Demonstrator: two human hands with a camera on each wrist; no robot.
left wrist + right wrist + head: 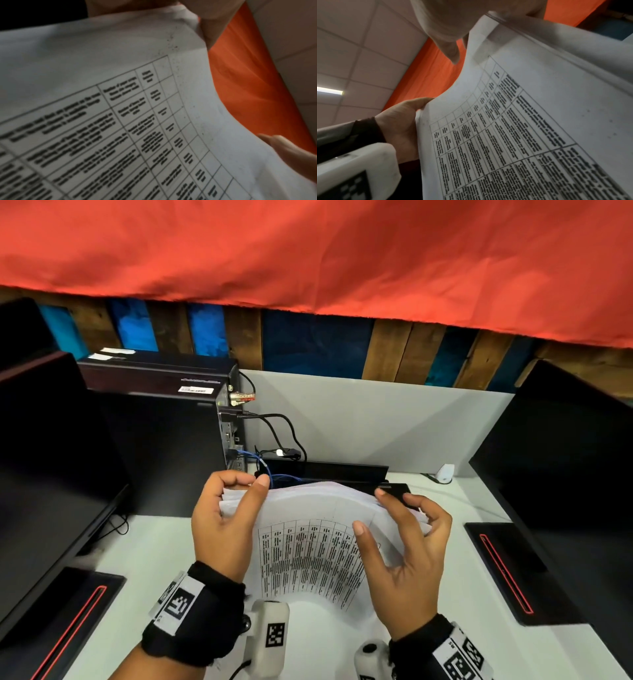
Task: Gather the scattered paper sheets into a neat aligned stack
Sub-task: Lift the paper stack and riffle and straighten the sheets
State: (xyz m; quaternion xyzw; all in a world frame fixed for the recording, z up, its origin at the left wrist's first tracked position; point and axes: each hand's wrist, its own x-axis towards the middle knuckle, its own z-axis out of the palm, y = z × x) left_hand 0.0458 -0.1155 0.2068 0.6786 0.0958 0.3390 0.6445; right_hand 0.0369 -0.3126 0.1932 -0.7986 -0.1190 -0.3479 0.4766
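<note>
Several paper sheets (308, 542) are held upright as a bowed bundle above the white desk (154, 542), their top edges fanned unevenly (left side especially). Open desk is hemmed by a black monitor (51, 474) at left and another monitor (565, 457) at right. The left edge is gripped by the left hand (222, 525), thumb in front; the right edge is pinched by the right hand (411, 559), fingers loosely spread.
</note>
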